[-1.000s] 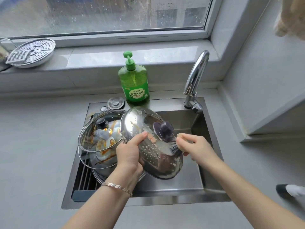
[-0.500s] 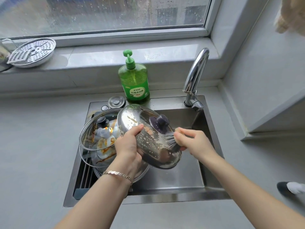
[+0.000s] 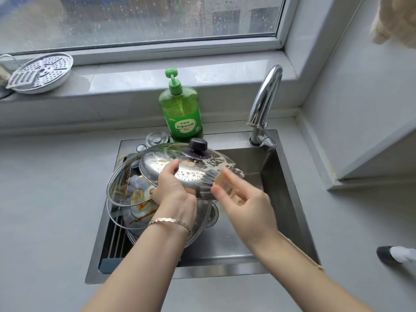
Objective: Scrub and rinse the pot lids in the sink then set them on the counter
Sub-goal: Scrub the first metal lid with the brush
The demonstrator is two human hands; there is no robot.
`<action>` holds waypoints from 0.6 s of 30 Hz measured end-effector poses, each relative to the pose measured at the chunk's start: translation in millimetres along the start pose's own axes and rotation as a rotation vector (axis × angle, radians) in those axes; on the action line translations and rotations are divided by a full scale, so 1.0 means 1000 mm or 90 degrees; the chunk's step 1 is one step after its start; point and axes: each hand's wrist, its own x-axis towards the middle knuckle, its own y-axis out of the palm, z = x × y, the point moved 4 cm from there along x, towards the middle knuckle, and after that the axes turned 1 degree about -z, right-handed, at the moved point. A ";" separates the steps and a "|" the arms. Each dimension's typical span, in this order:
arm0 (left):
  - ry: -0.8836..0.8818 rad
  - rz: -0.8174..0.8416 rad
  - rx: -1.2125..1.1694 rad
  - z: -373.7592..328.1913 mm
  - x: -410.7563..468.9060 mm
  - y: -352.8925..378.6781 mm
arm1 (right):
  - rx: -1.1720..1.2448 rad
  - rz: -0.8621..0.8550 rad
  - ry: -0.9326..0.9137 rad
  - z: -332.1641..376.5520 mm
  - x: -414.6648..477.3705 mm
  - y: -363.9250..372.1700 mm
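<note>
The left hand (image 3: 173,190) grips the steel lid (image 3: 157,164) by its near rim, thumb laid over the top. The lid spreads up and away from that grip, tilted and soapy, with its dark knob (image 3: 198,144) on the far side. The right hand (image 3: 245,203) pinches a blurred brush (image 3: 208,180) between thumb and fingers, bristles against the lid's near edge just right of the left grip. Below and left of that grip a stained glass lid (image 3: 121,183) lies in the sink (image 3: 276,176), set into the grey table (image 3: 45,199).

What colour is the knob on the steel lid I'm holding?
Dark purple, nearly black; the knob shows best in the head view.
</note>
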 end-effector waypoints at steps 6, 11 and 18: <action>0.001 0.030 -0.019 -0.007 -0.009 -0.004 | 0.079 -0.113 0.131 -0.040 0.037 -0.030; 0.002 0.079 0.012 -0.017 -0.011 -0.005 | 0.083 -0.016 0.082 -0.039 0.029 -0.027; -0.009 0.102 0.042 -0.020 -0.008 -0.009 | 0.065 -0.009 0.091 -0.049 0.030 -0.035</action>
